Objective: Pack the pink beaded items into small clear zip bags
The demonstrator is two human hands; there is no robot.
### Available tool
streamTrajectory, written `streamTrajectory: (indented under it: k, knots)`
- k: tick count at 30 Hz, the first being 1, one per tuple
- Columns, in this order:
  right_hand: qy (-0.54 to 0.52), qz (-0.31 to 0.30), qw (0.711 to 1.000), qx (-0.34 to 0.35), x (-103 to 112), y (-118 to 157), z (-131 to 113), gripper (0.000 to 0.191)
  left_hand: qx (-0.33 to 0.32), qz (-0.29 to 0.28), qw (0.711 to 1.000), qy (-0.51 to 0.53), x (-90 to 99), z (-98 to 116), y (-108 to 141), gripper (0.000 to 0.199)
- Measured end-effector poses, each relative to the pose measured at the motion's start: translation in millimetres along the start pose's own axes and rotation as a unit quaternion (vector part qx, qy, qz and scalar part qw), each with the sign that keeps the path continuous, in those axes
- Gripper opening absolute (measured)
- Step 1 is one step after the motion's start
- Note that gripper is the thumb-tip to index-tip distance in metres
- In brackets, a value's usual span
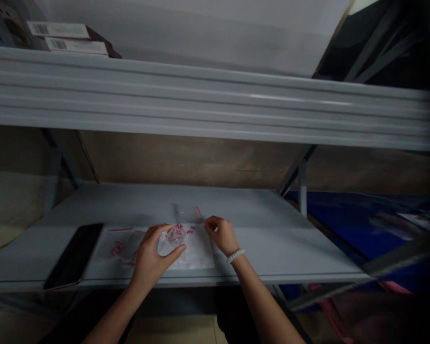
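Note:
My left hand (pixel 153 255) curls its thumb and fingers around a small clear plastic cup (pixel 176 235) with pink bits showing in it. The cup is over a white sheet (pixel 198 255) on the shelf board. Several small pink pieces (pixel 191 230) lie on the sheet just right of the cup. My right hand (pixel 221 233), with a pale beaded bracelet (pixel 235 255) at the wrist, is closed in a pinch at the sheet's right edge. What it holds, if anything, is too small to make out. Behind the hands lies a clear zip bag (pixel 188 213) with a red strip.
Left of my left hand lie clear zip bags (pixel 119 246) with pink pieces, then a black tablet-like slab (pixel 75 255). A grey metal shelf beam (pixel 215 105) crosses above the board. Two flat boxes (pixel 75 39) sit on the upper shelf. Slanted metal braces (pixel 302 186) stand at the sides.

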State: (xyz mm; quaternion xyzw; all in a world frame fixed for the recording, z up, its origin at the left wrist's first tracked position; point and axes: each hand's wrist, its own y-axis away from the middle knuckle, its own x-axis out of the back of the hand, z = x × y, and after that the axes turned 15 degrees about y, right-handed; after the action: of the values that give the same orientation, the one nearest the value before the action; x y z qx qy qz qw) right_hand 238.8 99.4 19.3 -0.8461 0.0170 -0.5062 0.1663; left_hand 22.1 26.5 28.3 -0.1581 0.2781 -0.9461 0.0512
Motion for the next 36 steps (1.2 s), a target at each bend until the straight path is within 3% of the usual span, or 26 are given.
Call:
streamTrajectory:
  k: [5,12,16,18,22,26,28,31,36]
  knots:
    - [0.125,-0.055,0.99,0.033,-30.9,-9.2,-6.1,0.02,0.008,-0.014,1.0,-0.002,-5.2,-1.8,0.4,0.037]
    - [0.117,-0.031,0.993,0.013,-45.0,-12.3,-6.8,0.013,-0.002,-0.029,1.0,-0.008,-13.6,1.4,0.2,0.036]
    - [-0.006,0.013,1.0,0.017,-28.2,-10.7,-16.3,0.008,0.0,-0.029,0.999,-0.017,-16.0,-1.0,-0.9,0.035]
    - [-0.113,0.021,0.991,0.065,-12.3,-8.3,-25.2,0.009,0.004,-0.029,0.999,-0.023,-17.5,-2.5,-1.5,0.034]
    - [-0.222,-0.045,0.954,0.195,13.7,-3.5,-36.1,0.017,0.007,-0.024,0.999,-0.029,-21.4,-4.0,-2.9,0.033]
    - [-0.239,-0.074,0.947,0.203,14.8,-6.7,-27.9,0.018,0.011,-0.024,0.999,-0.037,-23.4,-3.3,-4.1,0.03]
    - [-0.225,-0.054,0.96,0.159,7.0,-10.6,-19.6,0.017,0.019,-0.021,0.999,-0.039,-23.2,-3.1,-4.3,0.028]
    - [-0.106,-0.039,0.989,0.092,-11.5,-15.3,-8.6,0.011,0.031,-0.01,0.998,-0.048,-22.0,-4.3,-4.4,0.028]
    - [0.037,-0.07,0.993,0.087,-41.2,-17.6,-3.0,0.015,0.023,-0.005,0.998,-0.052,-18.6,-8.2,-4.4,0.029]
